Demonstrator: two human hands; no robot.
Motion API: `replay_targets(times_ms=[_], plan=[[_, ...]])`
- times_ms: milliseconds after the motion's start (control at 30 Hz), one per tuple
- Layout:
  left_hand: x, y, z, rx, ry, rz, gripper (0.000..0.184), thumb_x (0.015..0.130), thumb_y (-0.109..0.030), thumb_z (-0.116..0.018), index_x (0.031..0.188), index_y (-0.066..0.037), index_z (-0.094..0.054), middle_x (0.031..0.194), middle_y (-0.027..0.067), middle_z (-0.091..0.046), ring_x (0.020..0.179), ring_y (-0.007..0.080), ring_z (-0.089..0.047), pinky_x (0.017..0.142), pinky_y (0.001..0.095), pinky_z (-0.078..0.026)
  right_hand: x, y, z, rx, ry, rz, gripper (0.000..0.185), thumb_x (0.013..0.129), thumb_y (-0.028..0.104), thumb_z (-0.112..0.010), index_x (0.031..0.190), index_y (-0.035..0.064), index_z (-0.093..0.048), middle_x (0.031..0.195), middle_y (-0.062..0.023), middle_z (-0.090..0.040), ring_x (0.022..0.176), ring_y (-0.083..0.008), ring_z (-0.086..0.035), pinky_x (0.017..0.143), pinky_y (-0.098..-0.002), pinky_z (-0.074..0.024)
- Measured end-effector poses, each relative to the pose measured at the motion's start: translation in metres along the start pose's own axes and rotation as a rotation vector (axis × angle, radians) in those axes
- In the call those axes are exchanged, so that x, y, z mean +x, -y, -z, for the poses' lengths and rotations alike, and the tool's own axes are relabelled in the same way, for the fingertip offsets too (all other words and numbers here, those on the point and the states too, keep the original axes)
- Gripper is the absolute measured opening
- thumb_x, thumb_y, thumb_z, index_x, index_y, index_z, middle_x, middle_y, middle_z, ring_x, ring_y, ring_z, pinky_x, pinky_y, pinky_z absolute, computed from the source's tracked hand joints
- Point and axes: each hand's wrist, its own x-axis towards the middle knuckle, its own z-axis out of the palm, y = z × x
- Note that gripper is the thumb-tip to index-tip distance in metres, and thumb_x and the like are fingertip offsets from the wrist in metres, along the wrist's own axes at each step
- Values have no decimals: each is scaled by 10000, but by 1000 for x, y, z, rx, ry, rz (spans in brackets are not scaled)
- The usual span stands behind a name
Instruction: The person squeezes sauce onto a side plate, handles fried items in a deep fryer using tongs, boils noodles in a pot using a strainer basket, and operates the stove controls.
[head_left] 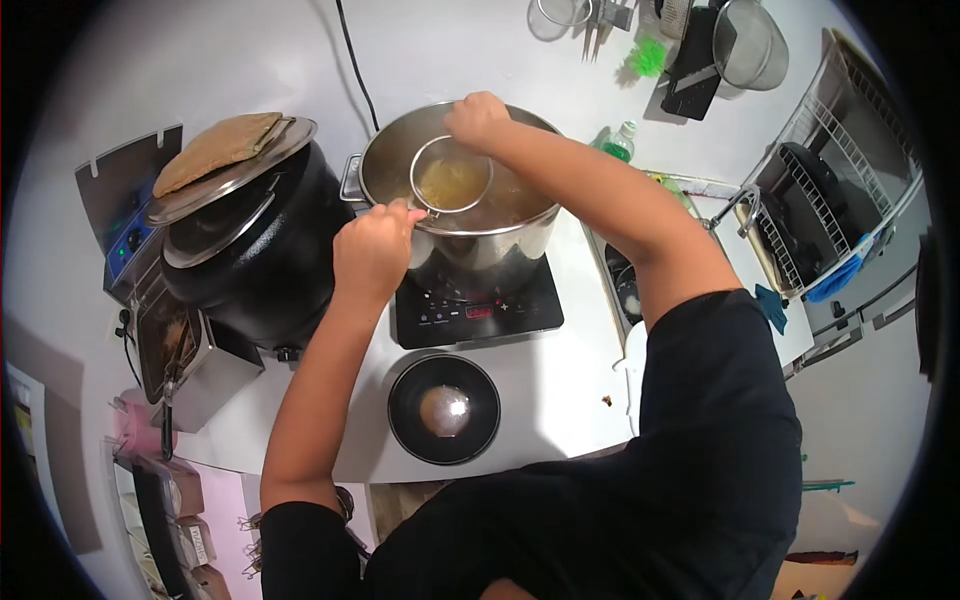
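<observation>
Holds a round strainer [484, 197] in the mouth of the steel stockpot [490, 252], with the right hand [478, 122] curled closed at its far edge and the left hand [376, 250] pinched at its near rim. Stands at the white counter [575, 400], facing the induction cooktop [480, 325] beneath the stockpot.

Brightly lit, with fisheye curvature, black corners, soft counter shadows and bowl glare

Head view: my left hand [375, 250] and right hand [478, 122] at a round strainer [452, 178] — held over the steel pot [485, 245]; below, a black bowl [443, 409] rests near the induction cooker [480, 312].
</observation>
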Motion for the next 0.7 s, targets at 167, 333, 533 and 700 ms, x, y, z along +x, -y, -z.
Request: replay_targets(times_ms=[167, 333, 533, 700], plan=[[2, 0, 2, 62, 53, 4, 299, 845, -305, -531, 686, -52, -532, 580, 106, -553, 531, 278, -577, 457, 372, -444, -16, 9, 3, -138, 82, 105, 177, 812, 179, -530, 887, 133, -683, 914, -44, -663, 882, -211, -627, 690, -311, -509], [2, -1, 2, 45, 55, 7, 304, 846, -308, -528, 687, -49, -528, 583, 110, -559, 525, 284, -576, 456, 377, -446, -8, 1, -5, -55, 70, 5, 188, 814, 176, -523, 908, 125, -678, 937, -59, -657, 892, -214, -624, 709, -325, -505], [2, -3, 0, 64, 60, 18, 300, 844, -302, -530, 689, -46, -531, 593, 118, -567, 531, 294, -578, 462, 387, -449, -10, -4, -10, -24, -5, -22, 166, 777, 179, -564, 870, 115, -685, 910, -75, -661, 862, -231, -633, 692, -339, -509], [3, -5, 2, 62, 132, 75, 279, 866, -314, -493, 816, -58, -593, 651, 146, -590, 593, 333, -587, 507, 413, -459, -17, -3, 18, 32, -74, -80, 172, 769, 190, -573, 874, 111, -683, 900, -73, -661, 858, -231, -633, 694, -340, -508]])
